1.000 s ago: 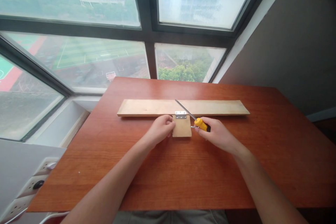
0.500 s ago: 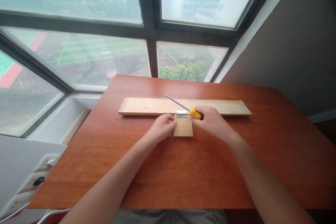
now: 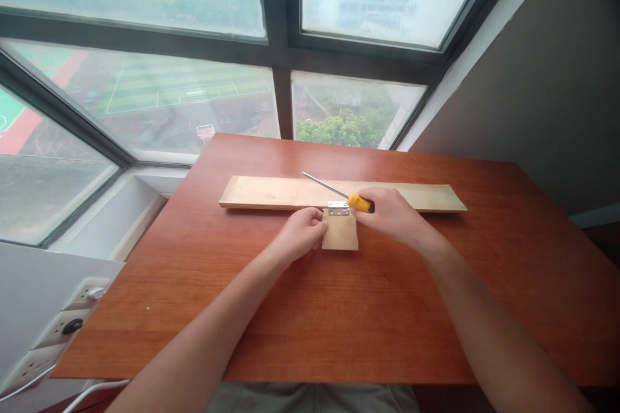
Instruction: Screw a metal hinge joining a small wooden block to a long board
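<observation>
A long pale wooden board (image 3: 271,192) lies across the table. Against its near edge sits a small wooden block (image 3: 340,234), and a silver metal hinge (image 3: 338,208) spans the joint between the two. My left hand (image 3: 305,231) is closed at the block's left edge, fingers pressed against it. In my right hand (image 3: 392,214) is a screwdriver (image 3: 357,201) with a yellow and black handle, its shaft pointing up and left over the board, tip clear of the hinge. The right fingertips are close to the hinge's right end; whether they pinch anything small there I cannot make out.
The brown wooden table (image 3: 339,316) reaches toward a dark-framed window (image 3: 283,61) at the back. White wall sockets (image 3: 72,326) with a plug and a cable are low on the left. A grey wall (image 3: 547,90) stands on the right.
Both hands, the screwdriver and the wooden pieces keep nearly the same arrangement. The whole view has shifted slightly.
</observation>
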Available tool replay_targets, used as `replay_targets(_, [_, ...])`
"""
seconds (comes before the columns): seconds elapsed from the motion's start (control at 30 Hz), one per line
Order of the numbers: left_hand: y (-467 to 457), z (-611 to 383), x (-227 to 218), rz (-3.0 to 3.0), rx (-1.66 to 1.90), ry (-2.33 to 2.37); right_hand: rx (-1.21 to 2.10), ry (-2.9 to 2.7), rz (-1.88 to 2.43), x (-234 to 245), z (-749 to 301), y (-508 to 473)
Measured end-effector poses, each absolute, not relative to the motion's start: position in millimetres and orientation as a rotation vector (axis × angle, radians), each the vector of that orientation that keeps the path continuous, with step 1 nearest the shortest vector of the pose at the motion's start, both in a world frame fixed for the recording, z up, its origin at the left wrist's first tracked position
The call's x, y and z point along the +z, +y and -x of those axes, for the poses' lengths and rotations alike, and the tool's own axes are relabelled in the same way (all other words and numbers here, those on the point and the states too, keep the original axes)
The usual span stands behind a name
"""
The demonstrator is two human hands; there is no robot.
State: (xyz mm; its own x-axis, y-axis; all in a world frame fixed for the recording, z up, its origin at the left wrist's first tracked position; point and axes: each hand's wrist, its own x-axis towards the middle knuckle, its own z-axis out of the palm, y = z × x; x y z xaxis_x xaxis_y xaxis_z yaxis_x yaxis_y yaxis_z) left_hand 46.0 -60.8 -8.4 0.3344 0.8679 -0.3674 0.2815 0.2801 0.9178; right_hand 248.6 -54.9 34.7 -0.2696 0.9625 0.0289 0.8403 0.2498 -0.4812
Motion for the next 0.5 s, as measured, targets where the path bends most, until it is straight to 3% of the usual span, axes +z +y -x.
replay_targets(0.5, [-57.4,-46.9,-15.7,-1.251,0.561,1.205,0.334,-2.491,1.677,46.8,-219.3,-46.0])
